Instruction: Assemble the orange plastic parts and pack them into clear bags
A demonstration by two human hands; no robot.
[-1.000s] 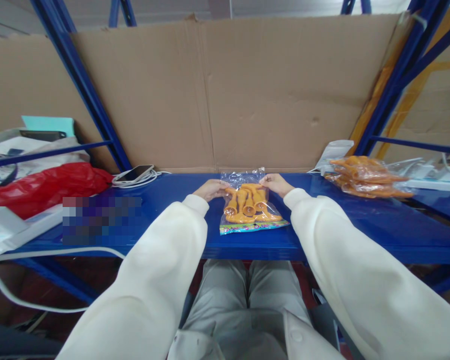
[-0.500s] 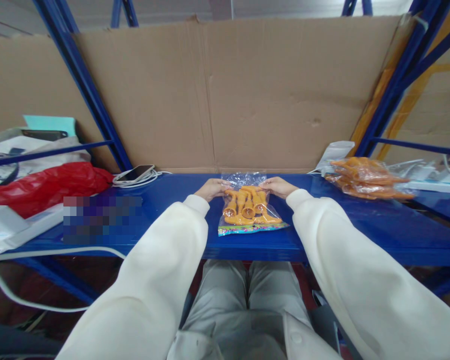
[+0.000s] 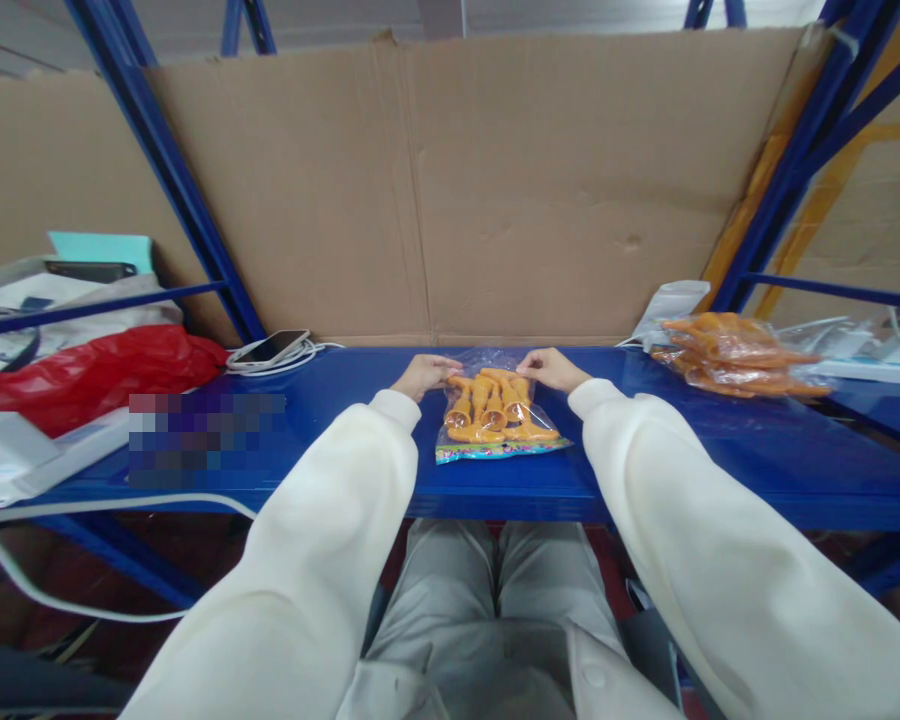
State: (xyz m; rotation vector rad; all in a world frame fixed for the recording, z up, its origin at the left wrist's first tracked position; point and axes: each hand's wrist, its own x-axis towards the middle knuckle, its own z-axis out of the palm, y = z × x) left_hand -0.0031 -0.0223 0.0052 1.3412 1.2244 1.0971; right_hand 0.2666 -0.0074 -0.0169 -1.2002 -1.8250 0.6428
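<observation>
A clear plastic bag (image 3: 538,425) with a colourful printed strip along its near edge lies on the blue table. Inside it are several orange plastic pieces (image 3: 486,400), some with flared, hollow ends; their exact kind I cannot tell. My left hand (image 3: 427,373) pinches the bag's left side near its far end. On the opposite side, my right hand (image 3: 553,370) is closed on the bag's upper right edge, thumb and forefinger together. Part of the bag's far end is see-through and hard to make out against the table.
More bagged orange pieces (image 3: 731,350) are piled at the right. A phone (image 3: 274,347) with a coiled white cable lies at the back left, near a red plastic bag (image 3: 105,375) and a white power strip (image 3: 67,455). Cardboard (image 3: 495,190) walls off the back of the blue table (image 3: 345,440).
The bag's near edge has shifted slightly away from me. My right hand has moved a little left and inward, its fingers more bent on the bag. My left hand stays nearly in place.
</observation>
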